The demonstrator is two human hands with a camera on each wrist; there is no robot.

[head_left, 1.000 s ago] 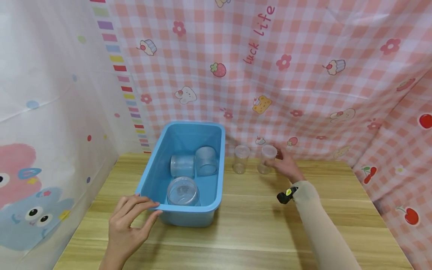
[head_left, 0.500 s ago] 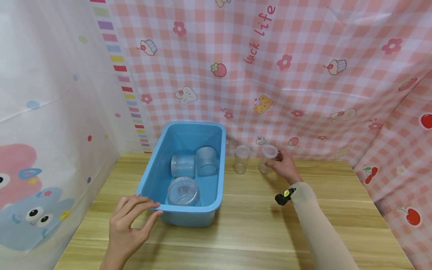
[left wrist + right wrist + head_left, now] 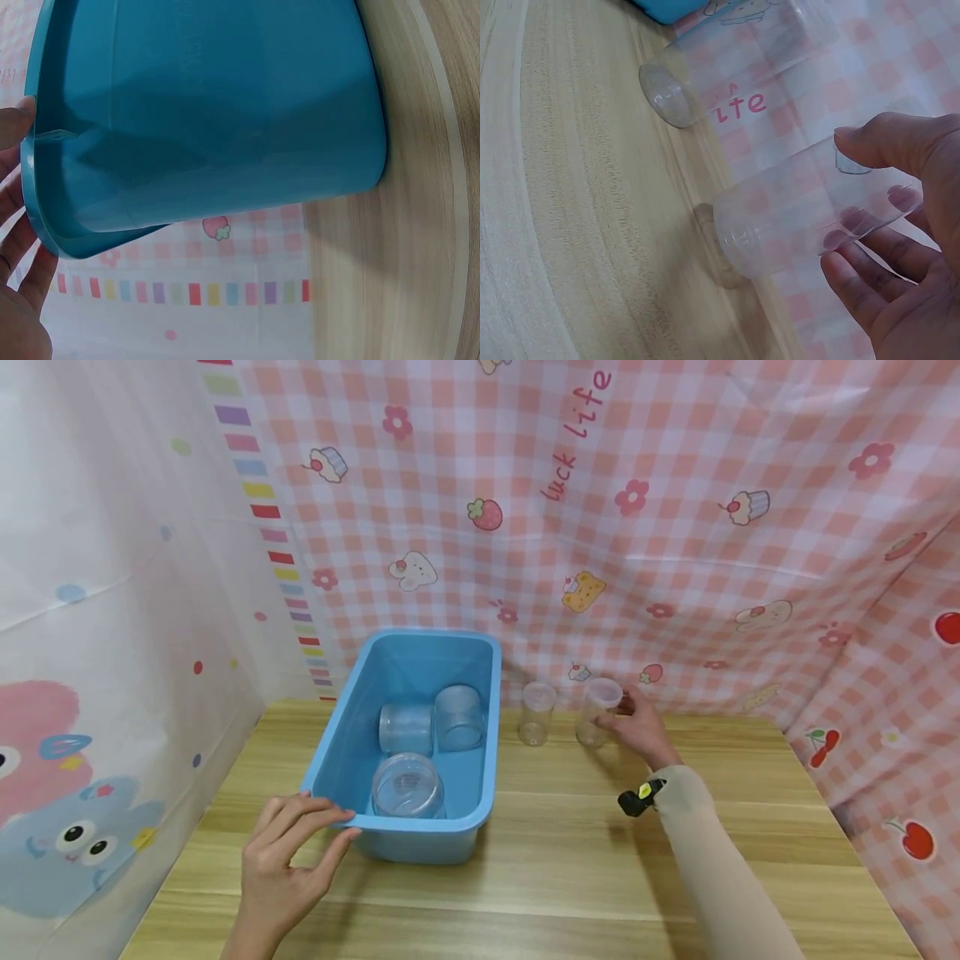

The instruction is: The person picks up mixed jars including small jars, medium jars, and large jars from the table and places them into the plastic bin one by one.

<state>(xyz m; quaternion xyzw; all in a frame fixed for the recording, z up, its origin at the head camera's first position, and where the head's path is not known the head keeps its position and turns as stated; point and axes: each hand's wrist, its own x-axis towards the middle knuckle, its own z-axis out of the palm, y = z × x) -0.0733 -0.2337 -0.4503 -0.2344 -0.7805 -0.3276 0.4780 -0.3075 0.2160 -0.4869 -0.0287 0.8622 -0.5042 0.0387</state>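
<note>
The held cup point(image 3: 795, 210) has shifted slightly rightward.

A tall, see-through jar point(image 3: 592, 713) is upright at the far side, right of a blue tub point(image 3: 420, 845) — open on top.

Left hand point(image 3: 276, 860) was held low at left in the head view, wrist point(image 3: 258, 917) bare; fingers were extended forward, lightly bent, and the thumb was set apart beneath the index finger in a pinch. Right forearm point(image 3: 716, 860), sleeved in beige, was stretched forward from the lower right. Right hand point(image 3: 637, 727) was turned inward, fingers curved, slightly parted, thumb opposed to them in a grip.
</note>
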